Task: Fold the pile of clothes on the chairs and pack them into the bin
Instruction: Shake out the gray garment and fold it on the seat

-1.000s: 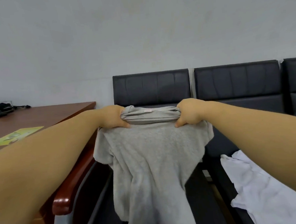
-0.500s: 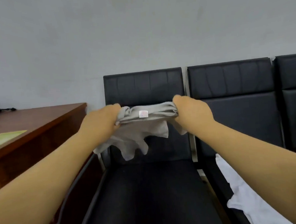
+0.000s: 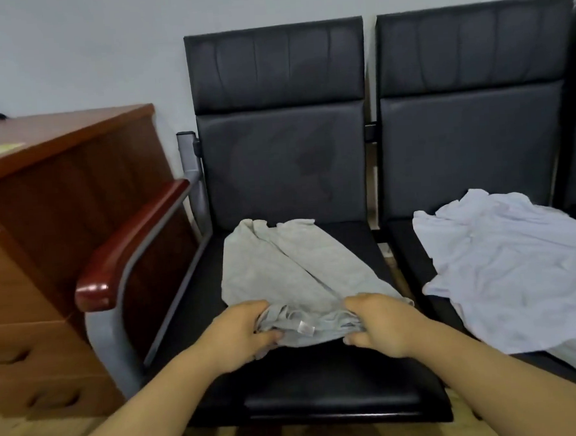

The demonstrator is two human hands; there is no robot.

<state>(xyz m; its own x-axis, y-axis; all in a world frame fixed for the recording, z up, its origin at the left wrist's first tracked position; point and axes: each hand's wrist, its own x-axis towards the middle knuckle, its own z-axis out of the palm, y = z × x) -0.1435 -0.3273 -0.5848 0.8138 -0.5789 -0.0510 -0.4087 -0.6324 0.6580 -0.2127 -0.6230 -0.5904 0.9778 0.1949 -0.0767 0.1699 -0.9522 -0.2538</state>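
Observation:
A grey shirt [image 3: 283,272] lies spread on the seat of the left black chair [image 3: 324,394], its hem toward the backrest and its collar toward me. My left hand [image 3: 243,335] grips the collar end on the left and my right hand [image 3: 377,327] grips it on the right, both with fingers curled into the cloth. A small white label shows between them. A white garment [image 3: 505,272] lies crumpled on the seat of the right black chair [image 3: 477,132]. No bin is in view.
A brown wooden desk [image 3: 60,204] with drawers stands close on the left. The left chair has a red-brown armrest [image 3: 129,241] on a grey metal frame. A pale wall is behind the chairs. Part of a third chair shows at the far right edge.
Both hands held the grey shirt up in the air by its collar, then swung it down and forward. It now lies flat on the left chair's seat, still gripped.

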